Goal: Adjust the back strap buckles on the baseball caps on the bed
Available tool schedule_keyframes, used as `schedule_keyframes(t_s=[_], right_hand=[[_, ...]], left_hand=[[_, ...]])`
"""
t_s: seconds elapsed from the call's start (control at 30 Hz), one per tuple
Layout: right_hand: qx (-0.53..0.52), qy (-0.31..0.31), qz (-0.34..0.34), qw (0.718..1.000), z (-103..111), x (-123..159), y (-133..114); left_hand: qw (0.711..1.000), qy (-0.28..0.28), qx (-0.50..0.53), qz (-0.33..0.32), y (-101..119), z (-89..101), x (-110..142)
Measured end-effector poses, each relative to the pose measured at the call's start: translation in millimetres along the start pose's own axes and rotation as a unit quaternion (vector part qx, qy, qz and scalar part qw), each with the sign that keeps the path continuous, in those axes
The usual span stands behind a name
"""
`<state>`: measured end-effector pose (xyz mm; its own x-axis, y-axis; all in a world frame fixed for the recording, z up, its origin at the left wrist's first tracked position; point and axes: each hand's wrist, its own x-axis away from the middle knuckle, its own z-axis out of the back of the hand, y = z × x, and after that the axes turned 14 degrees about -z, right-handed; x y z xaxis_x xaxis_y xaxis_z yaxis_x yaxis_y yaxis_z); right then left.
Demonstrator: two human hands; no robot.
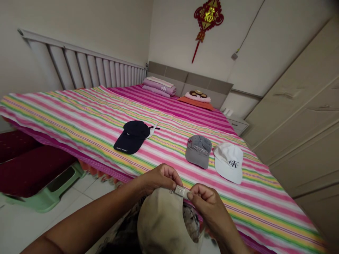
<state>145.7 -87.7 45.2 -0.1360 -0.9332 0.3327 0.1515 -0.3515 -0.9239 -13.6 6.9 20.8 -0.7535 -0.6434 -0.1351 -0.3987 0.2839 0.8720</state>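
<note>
A beige baseball cap [161, 224] is held close to my body at the bottom middle, its back opening facing right. Along the edge of that opening runs an adjusting strap with a metal buckle [179, 191]. My left hand [162, 178] pinches the strap just left of the buckle, fingers closed. On the buckle's other side, my right hand [205, 199] grips the strap end between thumb and bent fingers. Beyond them on the bed lie a dark navy cap [134, 135], a grey cap [198, 151] and a white cap [229, 160] with black letters.
The bed [87, 113] has a striped sheet. Folded purple bedding [159, 87] and a pink pillow [197, 97] lie near the headboard [173, 76]. A green stool [58, 187] with a dark red cover stands left. Wardrobe doors [299, 102] line the right; a radiator [92, 67] runs left.
</note>
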Motion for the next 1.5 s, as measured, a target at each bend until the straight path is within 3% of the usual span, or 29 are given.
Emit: schedule_keyframes(t_s=[0.17,0.43,0.7,1.5], right_hand=[[-0.011,-0.004,-0.003,1.000,1.4,0.5,2.4],[-0.052,-0.017,-0.024,0.998,1.1,2.0,2.2],[-0.081,-0.017,-0.032,0.996,-3.2,2.7,2.7],[-0.138,-0.006,-0.023,0.990,-12.3,4.5,1.6]], left_hand=[[0.997,-0.062,-0.041,-0.004,2.0,6.0,5.1],[0.976,-0.062,-0.198,-0.069,2.1,5.3,5.0],[0.966,-0.066,-0.225,-0.110,2.0,3.0,7.5],[0.945,-0.057,-0.286,-0.149,3.3,-1.7,7.9]])
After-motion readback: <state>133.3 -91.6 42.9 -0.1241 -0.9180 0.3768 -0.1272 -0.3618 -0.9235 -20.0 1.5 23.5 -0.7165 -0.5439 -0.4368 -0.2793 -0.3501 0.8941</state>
